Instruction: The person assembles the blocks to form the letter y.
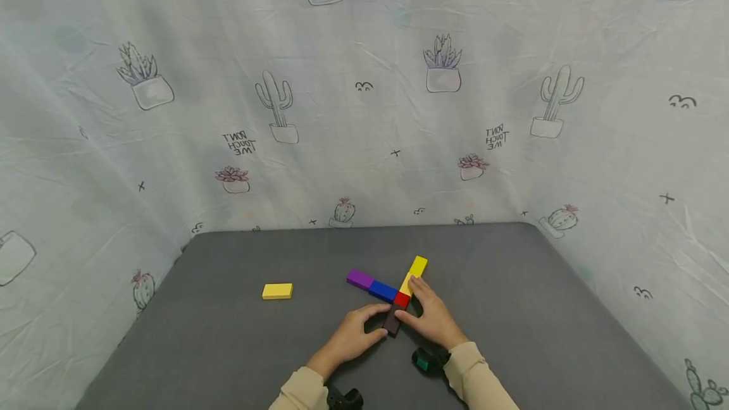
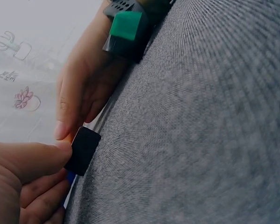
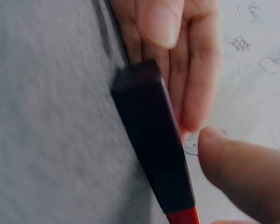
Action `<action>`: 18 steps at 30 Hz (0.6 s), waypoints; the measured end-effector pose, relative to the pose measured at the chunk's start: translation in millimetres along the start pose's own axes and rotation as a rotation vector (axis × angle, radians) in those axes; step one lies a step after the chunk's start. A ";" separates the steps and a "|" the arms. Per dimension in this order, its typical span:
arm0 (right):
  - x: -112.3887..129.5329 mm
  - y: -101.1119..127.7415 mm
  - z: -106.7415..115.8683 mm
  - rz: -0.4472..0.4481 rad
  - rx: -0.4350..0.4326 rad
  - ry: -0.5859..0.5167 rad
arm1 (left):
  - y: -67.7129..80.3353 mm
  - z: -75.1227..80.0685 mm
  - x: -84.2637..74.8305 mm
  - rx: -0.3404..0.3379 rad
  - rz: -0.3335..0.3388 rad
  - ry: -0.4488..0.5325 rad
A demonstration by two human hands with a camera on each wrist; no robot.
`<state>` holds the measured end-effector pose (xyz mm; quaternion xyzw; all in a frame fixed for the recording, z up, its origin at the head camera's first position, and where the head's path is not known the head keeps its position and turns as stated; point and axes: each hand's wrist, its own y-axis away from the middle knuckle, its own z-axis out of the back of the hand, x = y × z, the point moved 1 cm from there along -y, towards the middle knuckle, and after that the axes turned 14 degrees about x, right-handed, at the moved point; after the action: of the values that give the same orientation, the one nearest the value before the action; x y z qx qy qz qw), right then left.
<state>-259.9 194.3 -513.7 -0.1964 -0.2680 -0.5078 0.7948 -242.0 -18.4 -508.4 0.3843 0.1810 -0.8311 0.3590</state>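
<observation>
A dark brown block lies end to end with a red block, a yellow block and another yellow block in a slanting line. From the red one, a blue block and a purple block branch to the left. My left hand holds the dark block, thumb at its near end and fingers along its left side. Over the line's right side, my right hand has its fingers at the nearer yellow block and its thumb by the dark block.
A loose yellow block lies to the left on the grey table. Cloth printed with cacti hangs behind and at both sides. Each wrist wears a black device; the right one has a green patch.
</observation>
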 end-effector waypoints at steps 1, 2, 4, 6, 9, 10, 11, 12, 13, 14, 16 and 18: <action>1.2 0.5 -0.1 0.000 0.006 -0.002 | 0.1 0.5 -0.1 -0.003 0.000 0.007; 2.0 0.9 -0.4 -0.002 0.012 0.001 | 0.2 0.8 0.0 -0.007 -0.002 0.007; 3.5 1.9 -0.7 -0.002 0.018 0.000 | 0.3 1.2 0.1 -0.014 -0.005 0.011; 4.2 2.3 -1.1 -0.003 0.017 0.005 | 0.3 1.3 0.2 -0.020 -0.005 0.014; 4.9 3.0 -1.5 -0.006 0.014 0.011 | 0.7 1.1 0.4 -0.028 -0.011 0.025; 5.0 3.1 -1.5 -0.006 0.013 0.009 | 1.1 1.1 0.6 -0.034 -0.017 0.030; 5.2 3.2 -1.5 -0.005 0.010 0.009 | 1.7 1.0 0.8 -0.042 -0.025 0.033; 5.2 3.2 -1.4 -0.004 0.009 0.008 | 2.4 1.1 1.0 -0.050 -0.030 0.037; 5.3 3.3 -1.3 -0.004 0.008 0.006 | 3.0 1.1 1.6 -0.060 -0.037 0.040; 5.3 3.3 -1.1 -0.003 0.010 0.007 | 3.8 1.2 2.1 -0.071 -0.041 0.047; 5.5 3.5 -0.7 -0.001 0.010 0.003 | 5.8 2.1 2.9 -0.101 -0.044 0.056; 5.6 3.7 -0.4 -0.001 0.014 0.001 | 8.0 3.8 4.2 -0.134 -0.037 0.061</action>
<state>-254.6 191.7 -510.7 -0.1905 -0.2715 -0.5065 0.7959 -240.0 -27.9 -509.5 0.3809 0.2542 -0.8116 0.3627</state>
